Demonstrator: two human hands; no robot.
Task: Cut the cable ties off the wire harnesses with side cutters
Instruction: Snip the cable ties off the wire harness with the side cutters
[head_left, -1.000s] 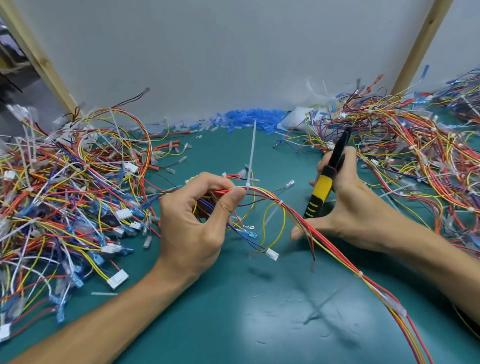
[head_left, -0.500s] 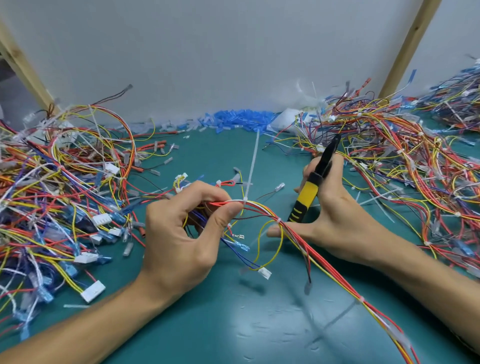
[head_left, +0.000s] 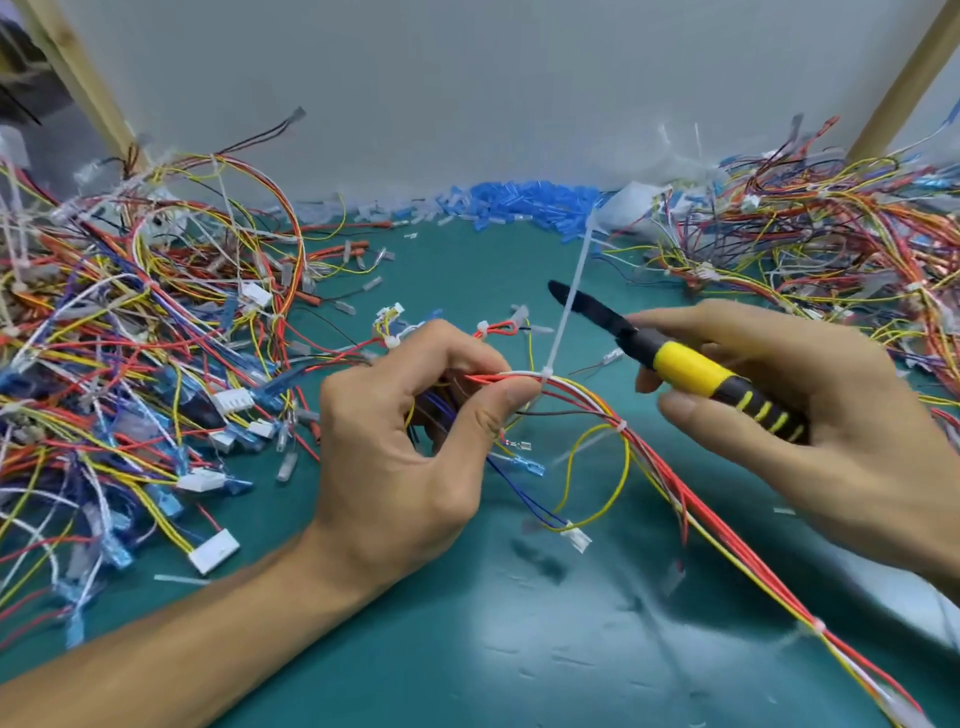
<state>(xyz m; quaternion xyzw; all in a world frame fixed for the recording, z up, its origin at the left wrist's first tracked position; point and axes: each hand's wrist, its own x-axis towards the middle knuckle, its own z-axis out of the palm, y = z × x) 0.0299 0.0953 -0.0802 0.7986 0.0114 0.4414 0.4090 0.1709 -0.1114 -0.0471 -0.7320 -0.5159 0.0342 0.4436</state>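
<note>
My left hand (head_left: 400, 457) pinches a wire harness (head_left: 691, 488) of red, yellow and white wires between thumb and forefinger. A white cable tie (head_left: 569, 306) stands up from the bundle right beside my thumb, its long tail pointing away from me. My right hand (head_left: 810, 415) grips the side cutters (head_left: 680, 364) by their yellow and black handle. Their black jaws point left, level with the tie's tail and just behind it. A second tie (head_left: 621, 427) wraps the harness further along, and a third (head_left: 818, 626) lower right.
A tangled heap of harnesses (head_left: 130, 353) with white connectors fills the left side of the green mat (head_left: 519, 649). Another heap (head_left: 831, 239) lies at the back right. Blue sleeves (head_left: 524, 205) line the grey wall. Wooden posts (head_left: 78, 78) stand at both rear corners.
My right hand has turned the cutters from upright to lying across, jaws now pointing left toward the tie's tail. My left hand keeps the same pinch on the harness.
</note>
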